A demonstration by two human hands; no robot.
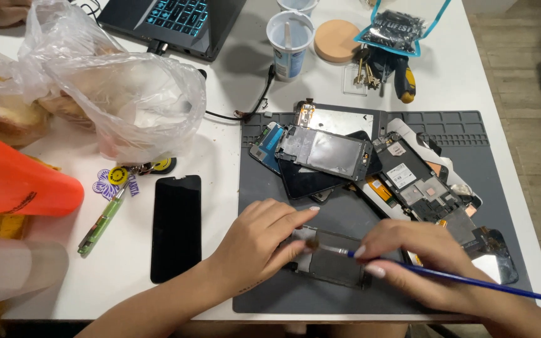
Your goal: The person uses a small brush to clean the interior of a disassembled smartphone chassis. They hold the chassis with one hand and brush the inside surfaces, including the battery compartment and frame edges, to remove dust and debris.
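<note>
Closest to the camera are my two hands on the grey work mat (270, 294), so I'll start there: my left hand (259, 241) is curled down over the left end of a stripped phone frame (330, 260), fingers pressed on it to pin it flat, while my right hand (422, 260) pinches a blue-handled brush (471, 281) between thumb and fingertips, pencil style, with the bristle tip touching the top edge of that frame just beside my left fingertips. So the frame sits at the front middle of the mat, between both hands. Progress-wise I'd call this somewhere in the middle of the brushing: the tip is only at one edge, and I can't tell from here how much of the frame is already clean. Behind it there's a whole pile of phone parts (358, 166), screens and back frames stacked on each other, which look like they're waiting. Off the mat to the left lies a lone black glass panel (176, 226), then a green pen (101, 224) on a keyring, a plastic bag (120, 94), and an orange cone-shaped thing (14, 181). At the back are a laptop (176, 22), a plastic cup (289, 44) and some keys (364, 69)
</note>
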